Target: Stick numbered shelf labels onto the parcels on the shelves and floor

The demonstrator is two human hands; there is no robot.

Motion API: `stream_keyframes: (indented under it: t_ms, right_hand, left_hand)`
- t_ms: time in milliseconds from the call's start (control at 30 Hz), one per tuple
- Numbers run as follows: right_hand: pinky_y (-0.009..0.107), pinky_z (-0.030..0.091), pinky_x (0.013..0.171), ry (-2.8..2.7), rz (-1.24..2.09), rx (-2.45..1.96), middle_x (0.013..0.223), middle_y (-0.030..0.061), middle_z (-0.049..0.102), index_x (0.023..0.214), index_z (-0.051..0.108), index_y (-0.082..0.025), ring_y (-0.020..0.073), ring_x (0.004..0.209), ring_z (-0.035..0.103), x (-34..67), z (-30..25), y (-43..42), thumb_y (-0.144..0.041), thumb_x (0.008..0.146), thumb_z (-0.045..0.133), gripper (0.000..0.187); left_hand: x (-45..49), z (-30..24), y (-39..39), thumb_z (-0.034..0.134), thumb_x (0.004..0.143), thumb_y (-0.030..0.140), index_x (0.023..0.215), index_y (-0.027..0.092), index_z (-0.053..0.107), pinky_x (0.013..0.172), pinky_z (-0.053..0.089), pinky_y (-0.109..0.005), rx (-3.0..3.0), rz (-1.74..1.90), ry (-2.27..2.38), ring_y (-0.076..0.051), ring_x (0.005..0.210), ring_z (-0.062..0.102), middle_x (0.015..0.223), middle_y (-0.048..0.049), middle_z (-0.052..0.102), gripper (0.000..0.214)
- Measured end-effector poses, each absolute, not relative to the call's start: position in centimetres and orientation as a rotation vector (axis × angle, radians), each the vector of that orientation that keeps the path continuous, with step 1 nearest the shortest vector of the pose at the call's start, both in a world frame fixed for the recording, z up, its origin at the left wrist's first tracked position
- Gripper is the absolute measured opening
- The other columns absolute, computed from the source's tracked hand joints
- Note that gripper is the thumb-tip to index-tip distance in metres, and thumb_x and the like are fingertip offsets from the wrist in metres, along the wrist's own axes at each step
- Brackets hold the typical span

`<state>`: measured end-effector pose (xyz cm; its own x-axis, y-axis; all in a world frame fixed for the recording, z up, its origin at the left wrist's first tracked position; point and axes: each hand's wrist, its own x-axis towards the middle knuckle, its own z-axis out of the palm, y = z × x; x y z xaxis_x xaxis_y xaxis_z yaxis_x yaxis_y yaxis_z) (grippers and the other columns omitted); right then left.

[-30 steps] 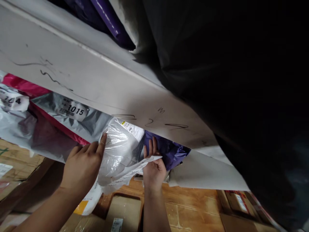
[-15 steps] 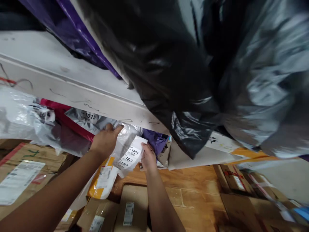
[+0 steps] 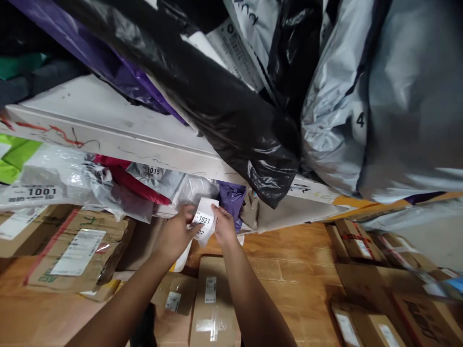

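Both my hands meet on a white sheet of number stickers (image 3: 204,219) reading 1021 on top. My left hand (image 3: 176,234) pinches its left edge, fingers closed on it. My right hand (image 3: 223,224) grips its right edge. Right behind the sheet lies a clear-white plastic parcel (image 3: 195,189) on the lower shelf, beside a grey mailer labelled 1015 (image 3: 154,174) and a purple bag (image 3: 231,197).
A white shelf board (image 3: 108,135) crosses above my hands. Black (image 3: 231,120), purple and grey (image 3: 379,106) parcel bags bulge over its edge. Cardboard boxes (image 3: 75,246) lie on the wooden floor (image 3: 289,274) on the left, below my arms and at the right.
My left hand has left the clear-white parcel and come down to the sticker sheet held by my right hand. The view has pulled back and tilted up, showing more bags above.
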<state>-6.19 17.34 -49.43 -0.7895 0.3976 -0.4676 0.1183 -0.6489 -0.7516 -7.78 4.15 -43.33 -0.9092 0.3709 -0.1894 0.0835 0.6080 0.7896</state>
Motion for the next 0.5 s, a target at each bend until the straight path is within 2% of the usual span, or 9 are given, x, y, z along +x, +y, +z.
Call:
stream_keyframes:
  t_ms: [100,167,233,300,367,433,500]
  right_hand:
    - [0.032,0.05,0.06,-1.459,2.466,-0.918,0.062,0.0028,0.069,0.073,0.067,-0.015,0.0185,0.058,0.062,-5.0,-49.0,16.9,-0.047,0.058,0.074,0.036]
    - [0.034,0.051,0.069,-1.652,2.293,-0.888,0.067,0.0028,0.07,0.073,0.068,-0.016,0.02,0.067,0.063,-3.9,-48.4,17.0,-0.044,0.055,0.078,0.035]
    - [0.036,0.047,0.086,-1.798,2.06,-0.74,0.088,0.0052,0.071,0.085,0.069,-0.018,0.0225,0.088,0.062,-2.6,-47.6,17.0,-0.036,0.055,0.08,0.036]
    - [0.037,0.041,0.098,-1.924,1.919,-0.46,0.111,0.0071,0.067,0.103,0.067,-0.022,0.0236,0.107,0.057,-1.2,-46.8,16.7,-0.031,0.06,0.078,0.045]
    - [0.035,0.045,0.092,-1.957,2.037,-0.282,0.11,0.0068,0.068,0.103,0.068,-0.023,0.0225,0.103,0.06,-0.2,-46.4,15.8,-0.029,0.064,0.075,0.04]
    - [0.028,0.05,0.071,-1.807,2.313,-0.375,0.085,0.0028,0.072,0.087,0.071,-0.022,0.0179,0.077,0.064,0.3,-46.7,14.5,-0.032,0.063,0.076,0.026]
    - [0.023,0.047,0.055,-1.474,2.545,-0.603,0.063,-0.0023,0.068,0.072,0.069,-0.021,0.0125,0.056,0.059,-0.1,-47.4,13.0,-0.035,0.061,0.078,0.02]
  left_hand:
    - [-6.1,-44.8,2.9,0.061,0.074,0.036,0.081,0.02,0.064,0.067,0.051,-0.027,0.181,1.463,2.331,-0.019,0.073,0.066,0.078,-0.0013,0.072,0.018]
    - [-5.2,-45.0,2.1,0.062,0.073,0.04,0.071,0.021,0.065,0.063,0.049,-0.026,0.132,1.512,2.364,-0.017,0.066,0.063,0.072,-0.0003,0.069,0.02]
    - [-4.5,-44.7,1.4,0.063,0.072,0.041,0.068,0.021,0.066,0.063,0.048,-0.026,0.174,1.521,2.401,-0.016,0.064,0.06,0.069,-0.0002,0.066,0.021]
    - [-4.1,-44.2,0.9,0.063,0.071,0.042,0.066,0.021,0.066,0.066,0.048,-0.027,0.258,1.554,2.42,-0.017,0.067,0.059,0.07,-0.0012,0.062,0.022]
    - [-4.0,-43.6,0.5,0.063,0.071,0.041,0.067,0.022,0.068,0.073,0.049,-0.029,0.32,1.586,2.468,-0.019,0.079,0.06,0.079,-0.0037,0.061,0.02]
    - [-4.4,-43.1,0.3,0.063,0.072,0.038,0.067,0.021,0.067,0.084,0.047,-0.032,0.388,1.585,2.478,-0.021,0.094,0.059,0.092,-0.0064,0.062,0.018]
    - [-5.2,-42.7,0.3,0.061,0.073,0.037,0.072,0.02,0.063,0.085,0.048,-0.033,0.414,1.587,2.343,-0.021,0.096,0.06,0.093,-0.0065,0.064,0.017]
